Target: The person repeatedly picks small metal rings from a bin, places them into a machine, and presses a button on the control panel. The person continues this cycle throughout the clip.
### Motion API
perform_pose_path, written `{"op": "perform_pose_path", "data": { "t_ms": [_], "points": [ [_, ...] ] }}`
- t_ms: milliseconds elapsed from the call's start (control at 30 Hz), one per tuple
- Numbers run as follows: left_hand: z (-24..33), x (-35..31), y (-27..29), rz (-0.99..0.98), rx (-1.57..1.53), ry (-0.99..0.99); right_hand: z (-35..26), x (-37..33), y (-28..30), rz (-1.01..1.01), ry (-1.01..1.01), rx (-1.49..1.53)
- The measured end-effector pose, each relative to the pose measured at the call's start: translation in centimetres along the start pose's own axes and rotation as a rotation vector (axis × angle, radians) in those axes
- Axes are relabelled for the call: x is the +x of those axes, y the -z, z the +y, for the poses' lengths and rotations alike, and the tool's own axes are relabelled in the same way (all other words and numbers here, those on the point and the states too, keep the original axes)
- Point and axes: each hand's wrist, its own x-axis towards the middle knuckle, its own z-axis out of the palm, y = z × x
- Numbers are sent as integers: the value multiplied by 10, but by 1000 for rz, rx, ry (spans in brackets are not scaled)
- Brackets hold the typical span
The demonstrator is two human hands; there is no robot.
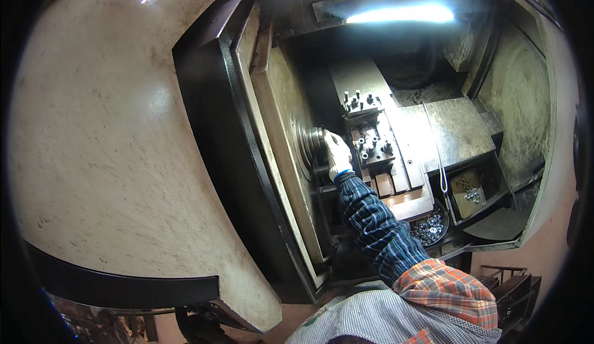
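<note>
My right hand (336,153), in a white glove with a blue cuff, reaches into a lathe. Its fingers are pressed together at the front of the round metal chuck (316,138), on the left wall of the work space. Whatever they hold there, if anything, is small and hidden behind the glove. Just right of the hand stands a tool block (374,148) with several upright bolts, and a second bolted tool block (361,104) sits farther back. A blue checked oversleeve (377,226) covers my forearm. My left hand is out of the picture.
A round pan (429,227) of small shiny metal parts stands right of my forearm. Beyond it, a tray (461,205) holds more parts, and a long looped metal rod (440,152) leans nearby. The machine's large pale door (117,140) fills the left; a bright lamp (401,15) shines above.
</note>
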Motion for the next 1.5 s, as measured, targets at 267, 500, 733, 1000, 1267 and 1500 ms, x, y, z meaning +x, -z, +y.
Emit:
{"op": "perform_pose_path", "data": {
  "t_ms": [267, 500, 733, 1000, 1267, 1500],
  "points": [
    [3, 6, -10, 62, -510, 43, -38, -27, 3, -176, 43, -1003],
    [9, 8, -5, 54, -293, 2, -57, -18, -4, -252, 20, -1001],
    [17, 9, 3, -22, 97, -30, -52, -21, -3, -230, 29, -955],
    [20, -4, -7, 116, -545, 99, -50, -19, -3, -236, 31, -1025],
    [-12, 9, 0, 56, -32, -597, -72, -39, 14, -360, -90, -994],
    [-32, 16, -4, -134, -312, -602, -72, -155, 121, -810, -210, -688]
  ]
}}
